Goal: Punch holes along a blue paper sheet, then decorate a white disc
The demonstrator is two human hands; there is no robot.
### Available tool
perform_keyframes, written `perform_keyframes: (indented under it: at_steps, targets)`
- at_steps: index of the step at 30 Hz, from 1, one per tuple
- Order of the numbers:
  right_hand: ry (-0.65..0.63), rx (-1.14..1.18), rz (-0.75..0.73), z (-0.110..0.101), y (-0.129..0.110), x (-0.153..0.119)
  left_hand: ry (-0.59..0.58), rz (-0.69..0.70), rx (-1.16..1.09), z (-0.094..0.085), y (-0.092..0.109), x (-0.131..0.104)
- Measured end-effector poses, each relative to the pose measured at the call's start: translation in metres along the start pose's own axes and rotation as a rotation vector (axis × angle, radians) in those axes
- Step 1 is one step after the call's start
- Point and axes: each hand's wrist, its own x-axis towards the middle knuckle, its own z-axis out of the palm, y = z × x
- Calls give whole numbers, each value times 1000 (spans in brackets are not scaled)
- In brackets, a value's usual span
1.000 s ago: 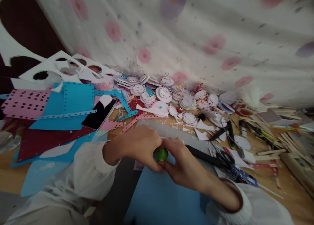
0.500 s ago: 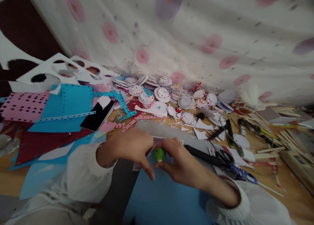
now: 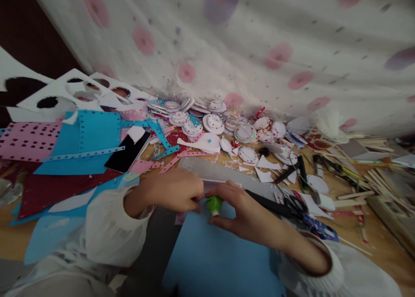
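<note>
A small green object with a pale tip (image 3: 214, 205) is between the thumb and fingers of my right hand (image 3: 241, 210). Just left of it, my left hand (image 3: 177, 192) has its fingers curled and pressed together; anything inside them is hidden. Both hands are over the top end of a blue sheet (image 3: 217, 258). A pale pinkish strip (image 3: 212, 185) shows behind the fingers, partly covered by them.
Behind the hands lie a grey ruler-like plate (image 3: 194, 165) and many dotted white discs (image 3: 214, 123). To the left are a phone (image 3: 128, 152) and coloured sheets (image 3: 94, 132). Scissors (image 3: 298, 202), a blue-handled tool (image 3: 319, 228) and wooden sticks (image 3: 382, 189) lie right.
My left thumb and fingers have drawn together, where they were spread apart. The green object has tilted and shifted slightly right with my right hand.
</note>
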Motion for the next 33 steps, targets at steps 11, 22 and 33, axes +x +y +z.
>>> perform_keyframes:
  at_steps: [11,22,33]
  targets:
    - [-33,104,42,0,6,0,-7,1,53,0,0,-1]
    - [-57,195,-15,1,6,1,-34,-12,50,0,0,-2]
    - [-28,244,138,9,10,0,-48,-25,48,-3,2,-3]
